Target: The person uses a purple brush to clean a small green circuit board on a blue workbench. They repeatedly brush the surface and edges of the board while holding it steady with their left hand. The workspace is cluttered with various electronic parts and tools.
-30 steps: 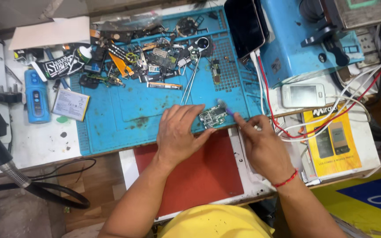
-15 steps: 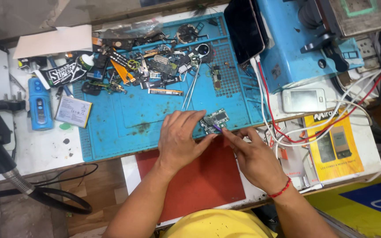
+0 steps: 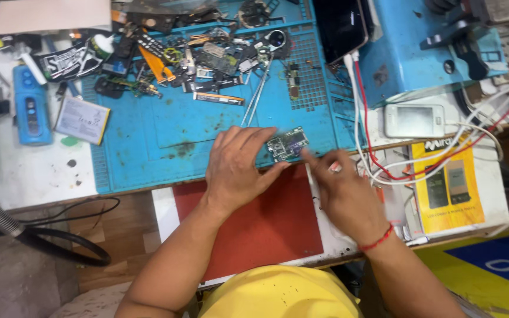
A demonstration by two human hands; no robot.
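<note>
A small green phone circuit board (image 3: 288, 143) lies near the front edge of the blue work mat (image 3: 166, 126). My left hand (image 3: 240, 168) rests on the mat with its fingers pressing the board's left side and its thumb under the front edge. My right hand (image 3: 340, 191) reaches in from the right, its fingertips touching the board's right corner; it is blurred, and I cannot tell whether it holds a thin tool. A red thread circles my right wrist.
Tweezers (image 3: 257, 94), loose phone parts and a flat battery (image 3: 82, 119) lie on the mat's far side. A blue device (image 3: 30, 109) sits at left, a white phone (image 3: 415, 121) and red and white cables (image 3: 372, 159) at right. A red pad (image 3: 266, 227) lies before me.
My right hand has slid left onto the board's right corner. My left hand has stayed on the board. The camera has moved closer and tilted.
</note>
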